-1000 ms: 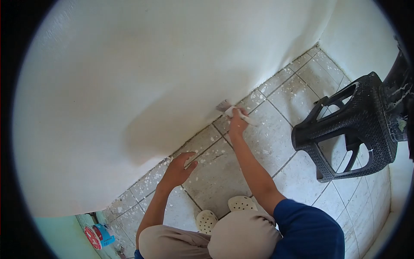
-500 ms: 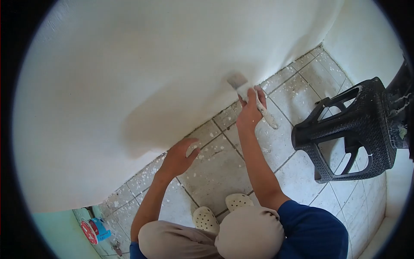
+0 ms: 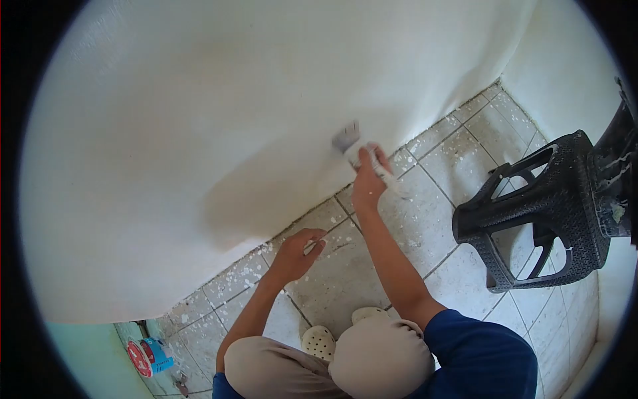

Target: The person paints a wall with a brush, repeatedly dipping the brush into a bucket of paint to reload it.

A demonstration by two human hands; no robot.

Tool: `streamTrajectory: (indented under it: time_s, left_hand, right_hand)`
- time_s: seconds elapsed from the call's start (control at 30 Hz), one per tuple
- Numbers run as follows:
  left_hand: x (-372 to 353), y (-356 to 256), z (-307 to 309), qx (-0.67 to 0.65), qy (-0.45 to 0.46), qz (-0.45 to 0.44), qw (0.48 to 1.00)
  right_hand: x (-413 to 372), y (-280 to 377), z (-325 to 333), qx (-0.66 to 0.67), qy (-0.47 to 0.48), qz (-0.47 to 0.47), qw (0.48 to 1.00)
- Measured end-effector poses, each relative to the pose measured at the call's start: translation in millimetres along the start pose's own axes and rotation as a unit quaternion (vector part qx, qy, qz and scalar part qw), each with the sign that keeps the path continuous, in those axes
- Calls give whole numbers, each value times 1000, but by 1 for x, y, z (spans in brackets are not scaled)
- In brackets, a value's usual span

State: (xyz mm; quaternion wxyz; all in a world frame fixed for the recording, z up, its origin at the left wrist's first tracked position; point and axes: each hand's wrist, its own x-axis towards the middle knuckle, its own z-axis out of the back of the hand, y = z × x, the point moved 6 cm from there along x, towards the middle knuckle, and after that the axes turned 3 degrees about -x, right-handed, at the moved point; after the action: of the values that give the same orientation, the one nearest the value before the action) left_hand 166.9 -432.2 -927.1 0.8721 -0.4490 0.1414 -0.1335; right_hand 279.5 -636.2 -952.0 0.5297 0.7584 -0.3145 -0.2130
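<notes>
My right hand [image 3: 370,181] is wrapped round the handle of a paintbrush [image 3: 347,138]. The brush's wide bristle end lies over the lower part of the white wall [image 3: 266,86], and its pale handle slants back past my fingers. Near the foot of that wall, my left hand [image 3: 297,257] hovers above the floor tiles, loosely curved. A narrow gap shows between its thumb and fingers, and nothing is held there.
A black plastic stool [image 3: 531,206] lies on its side at the right. Paint-spattered tiles [image 3: 332,272] run along the wall. A red-and-blue container [image 3: 149,357] sits at lower left. My light clogs [image 3: 319,342] are on the floor below my hands.
The paintbrush and my right hand have shifted left and slightly down along the wall. My left hand has moved right and a little lower, its thumb and fingers closer together.
</notes>
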Motion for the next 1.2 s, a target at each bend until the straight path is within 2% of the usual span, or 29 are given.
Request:
streamTrajectory:
  time_s: [0.03, 0.07, 0.17, 0.2, 0.27, 0.37, 0.4, 0.47, 0.5, 0.57, 0.6, 0.7, 0.8, 0.9, 1.0, 1.07, 1.1, 1.13, 1.2]
  left_hand:
    - [1, 1, 1, 3, 3, 6, 1000]
    - [-1, 0, 3, -2, 1, 7, 1000]
    - [-9, 5, 4, -18, -2, 13, 1000]
    - [-10, 9, 4, -17, -4, 10, 1000]
    - [-9, 12, 2, -15, -4, 12, 1000]
    - [-1, 9, 0, -5, -3, 11, 1000]
    - [2, 7, -1, -1, -4, 8, 1000]
    - [7, 4, 5, 5, -8, 3, 1000]
    - [6, 5, 6, 6, -10, 7, 1000]
    - [-8, 13, 2, 0, -4, 23, 1000]
    - [-10, 17, 3, 0, 2, 23, 1000]
    - [-15, 18, 7, 3, 3, 31, 1000]
    - [-9, 11, 1, 6, 6, -3, 1000]
    - [-9, 14, 4, 24, -1, -17, 1000]
    - [-19, 18, 11, 38, -7, 1, 999]
    - [-22, 17, 22, 52, -20, -6, 998]
    - [-26, 16, 26, 61, -34, -17, 997]
    - [-31, 15, 31, 71, -48, -26, 996]
    - [-39, 11, 43, 70, -57, -5, 996]
  right_hand:
    - [5, -43, 3, -85, -13, 10, 996]
    - [10, -87, 17, -80, -32, -39, 996]
    - [13, -87, 41, 77, -40, -208, 974]
    - [11, -48, 35, 116, -79, -185, 973]
    - [2, 41, 5, 207, -51, -94, 973]
    - [-10, 75, -34, 176, -8, 11, 984]
    - [-11, 58, -26, 86, -31, 16, 996]
    - [-16, -29, -6, -86, -67, 28, 994]
    - [-13, -94, 12, -70, -51, -41, 995]
    - [-8, -143, 55, -27, -63, -158, 985]
    - [-8, -143, 63, 10, -95, -197, 976]
    - [3, -73, 24, 94, -87, -186, 974]
    - [1, 94, -58, 211, -14, -140, 967]
    - [-6, 225, -77, 345, 81, 54, 934]
    - [-33, 256, -94, 331, 84, 113, 933]
    - [-33, 156, -99, 220, 72, 5, 973]
    - [-39, 104, -84, 196, 84, -15, 977]
    - [-36, 34, -55, 89, 87, -27, 992]
    - [-68, -61, 7, 63, 32, -197, 978]
